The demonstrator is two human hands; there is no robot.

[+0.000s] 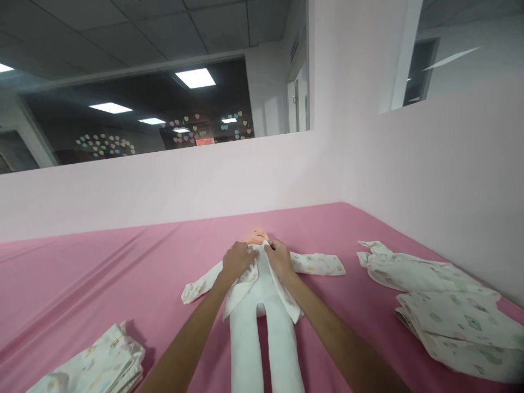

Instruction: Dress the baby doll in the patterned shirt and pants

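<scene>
The left hand (236, 261) and right hand (280, 257) each pinch a front edge of the printed top (315, 264) at the chest of the baby doll (257, 284), apparently drawing the flaps together. The doll lies face-up mid-sheet (102, 273); its feet are cut off below. Folded clothes (442, 300) lie nearby, their details unclear.

Baby doll (258, 284) face-up on pink sheet, open printed top (315, 264), sleeves outspread.

Pretty even, soft indoor light from the ceiling panels (195, 78) at upper left. Shadows are faint. Edges bend and blur noticeably.
</scene>
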